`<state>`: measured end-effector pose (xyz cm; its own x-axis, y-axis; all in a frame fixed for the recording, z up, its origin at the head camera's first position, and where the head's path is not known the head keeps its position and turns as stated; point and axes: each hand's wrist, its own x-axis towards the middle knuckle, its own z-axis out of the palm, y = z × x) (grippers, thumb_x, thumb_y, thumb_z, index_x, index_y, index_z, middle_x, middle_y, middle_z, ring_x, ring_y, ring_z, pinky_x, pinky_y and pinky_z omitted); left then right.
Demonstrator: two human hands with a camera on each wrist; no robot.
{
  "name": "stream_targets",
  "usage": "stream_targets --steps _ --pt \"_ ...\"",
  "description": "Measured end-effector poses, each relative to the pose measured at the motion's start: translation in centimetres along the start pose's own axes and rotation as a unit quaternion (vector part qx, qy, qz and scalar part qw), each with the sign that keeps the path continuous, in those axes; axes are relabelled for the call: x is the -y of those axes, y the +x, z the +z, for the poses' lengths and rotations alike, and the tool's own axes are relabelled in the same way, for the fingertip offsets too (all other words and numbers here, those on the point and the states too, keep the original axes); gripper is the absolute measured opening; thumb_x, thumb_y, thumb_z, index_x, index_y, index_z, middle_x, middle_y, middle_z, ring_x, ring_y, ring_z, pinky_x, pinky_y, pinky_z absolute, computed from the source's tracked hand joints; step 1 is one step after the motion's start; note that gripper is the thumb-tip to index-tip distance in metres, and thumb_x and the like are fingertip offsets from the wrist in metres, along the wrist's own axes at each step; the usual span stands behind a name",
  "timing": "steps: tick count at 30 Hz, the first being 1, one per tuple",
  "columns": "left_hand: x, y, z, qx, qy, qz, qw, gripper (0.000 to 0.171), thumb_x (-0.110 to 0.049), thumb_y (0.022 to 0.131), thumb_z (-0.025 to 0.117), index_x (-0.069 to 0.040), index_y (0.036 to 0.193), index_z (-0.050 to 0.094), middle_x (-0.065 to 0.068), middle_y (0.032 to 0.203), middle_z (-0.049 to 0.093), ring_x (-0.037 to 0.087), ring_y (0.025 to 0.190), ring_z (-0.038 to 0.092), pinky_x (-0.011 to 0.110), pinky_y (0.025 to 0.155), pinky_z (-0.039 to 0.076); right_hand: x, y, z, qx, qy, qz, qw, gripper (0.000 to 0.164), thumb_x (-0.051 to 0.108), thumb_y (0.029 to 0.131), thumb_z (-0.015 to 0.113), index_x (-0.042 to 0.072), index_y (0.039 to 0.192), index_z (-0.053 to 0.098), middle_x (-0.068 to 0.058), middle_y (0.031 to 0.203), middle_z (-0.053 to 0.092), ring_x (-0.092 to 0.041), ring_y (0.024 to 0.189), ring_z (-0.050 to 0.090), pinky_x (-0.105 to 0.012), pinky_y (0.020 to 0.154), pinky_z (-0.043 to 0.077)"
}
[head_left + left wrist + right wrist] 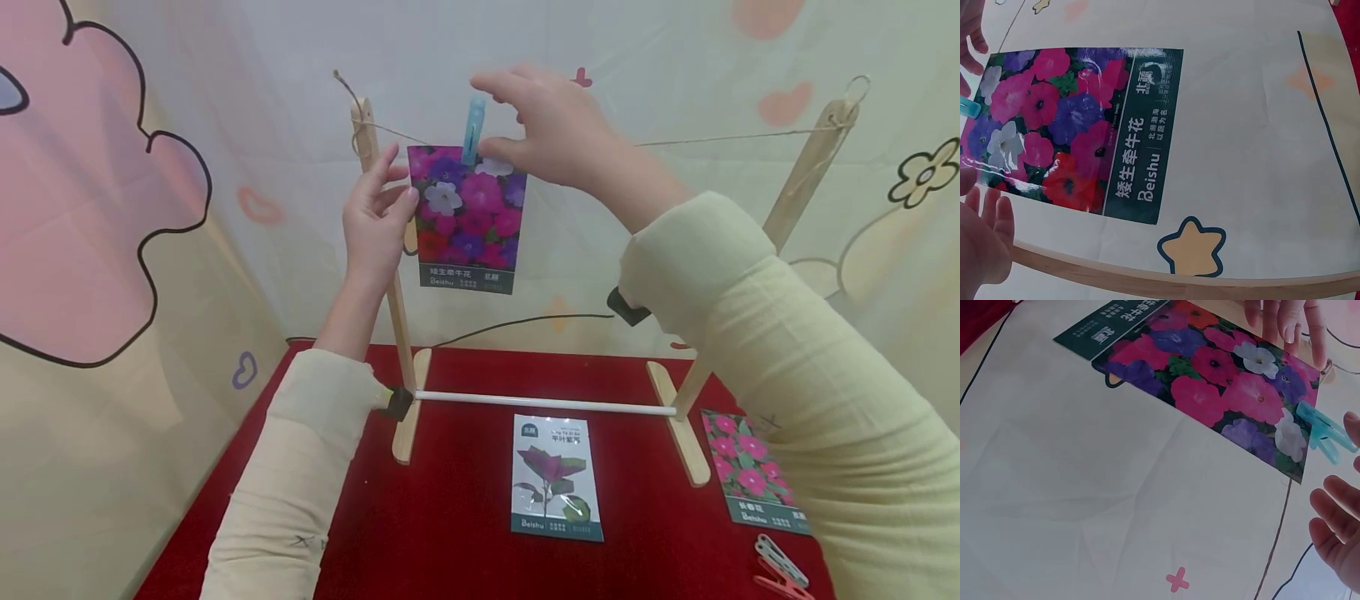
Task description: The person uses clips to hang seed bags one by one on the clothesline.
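Observation:
A flower seed packet (468, 217) with pink, purple and white blooms hangs upright from a twine line (727, 138), a light blue clothespin (472, 132) on its top edge. My right hand (551, 125) is at the clothespin, fingers spread apart and thumb beside it; in the right wrist view a gap shows between the fingers and the clothespin (1325, 431). On the packet's left side is my left hand (378, 221), its thumb tip right at the edge and its other fingers loosely bent near the upper corner.
The line runs between two wooden posts (806, 179) joined below by a white rod (540, 402). On the red cloth (450, 508) lie a white seed packet (555, 479), a pink-flowered packet (750, 471) and, at the right, grey (780, 557) and red (782, 579) clothespins.

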<state>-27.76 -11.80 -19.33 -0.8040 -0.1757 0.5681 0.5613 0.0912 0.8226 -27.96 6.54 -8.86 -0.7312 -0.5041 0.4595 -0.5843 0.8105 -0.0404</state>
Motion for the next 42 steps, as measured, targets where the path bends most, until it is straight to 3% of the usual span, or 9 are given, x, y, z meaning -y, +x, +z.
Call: stream_targets --steps 3,10,20,29,35,42 --pt "-0.3 -0.4 0.0 -0.012 0.009 0.002 0.9999 0.049 -0.005 0.086 0.052 -0.013 0.133 0.039 0.012 0.116 0.048 0.021 0.105 0.052 0.027 0.091 0.044 -0.3 -0.4 0.0 -0.014 -0.010 -0.010 1.000 0.060 0.032 0.084 0.057 0.019 0.137 0.032 -0.008 0.132 0.044 -0.025 0.117 0.045 -0.040 0.095 0.040" --pt "1.6 -0.1 -0.4 -0.035 0.001 0.007 0.9994 0.052 -0.009 0.084 0.056 -0.020 0.132 0.038 0.003 0.109 0.051 0.010 0.089 0.050 0.022 0.080 0.046 -0.7 -1.6 -0.4 -0.046 -0.033 -0.040 0.998 0.056 0.029 0.085 0.057 0.016 0.135 0.037 -0.010 0.129 0.047 -0.027 0.118 0.043 -0.042 0.096 0.038" --pt "2.7 -1.2 -1.1 -0.028 0.024 0.011 0.9993 0.053 -0.011 0.084 0.057 -0.021 0.132 0.036 0.001 0.106 0.051 0.009 0.086 0.050 0.019 0.075 0.048 -1.4 -4.0 -0.6 -0.081 -0.042 -0.104 0.990 0.049 0.021 0.082 0.061 0.010 0.128 0.046 -0.013 0.119 0.053 -0.030 0.108 0.049 -0.043 0.089 0.042" --pt "3.1 -1.9 -1.6 -0.025 0.034 0.015 0.9990 0.054 -0.014 0.083 0.058 -0.022 0.132 0.035 0.001 0.107 0.051 0.010 0.086 0.050 0.023 0.082 0.048 -1.5 -5.4 -0.7 -0.086 -0.033 -0.113 0.989 0.046 0.017 0.082 0.061 0.007 0.125 0.049 -0.013 0.120 0.053 -0.028 0.113 0.045 -0.042 0.092 0.041" --pt "3.4 -2.4 -1.8 -0.011 0.031 0.024 0.9992 0.054 -0.012 0.084 0.057 -0.018 0.132 0.035 0.006 0.106 0.050 0.009 0.083 0.048 0.021 0.079 0.048 -1.7 -6.3 -0.8 -0.094 -0.038 -0.124 0.987 0.045 0.015 0.081 0.062 0.007 0.124 0.050 -0.013 0.116 0.054 -0.028 0.108 0.048 -0.042 0.088 0.044" --pt "3.9 -3.0 -2.2 -0.003 0.059 0.025 0.9979 0.054 -0.014 0.084 0.058 -0.020 0.132 0.035 0.011 0.110 0.051 0.008 0.082 0.049 0.020 0.075 0.046 -2.2 -7.5 -0.3 -0.100 -0.025 -0.155 0.982 0.043 0.011 0.078 0.064 0.005 0.119 0.053 -0.015 0.110 0.057 -0.030 0.100 0.052 -0.043 0.084 0.045"
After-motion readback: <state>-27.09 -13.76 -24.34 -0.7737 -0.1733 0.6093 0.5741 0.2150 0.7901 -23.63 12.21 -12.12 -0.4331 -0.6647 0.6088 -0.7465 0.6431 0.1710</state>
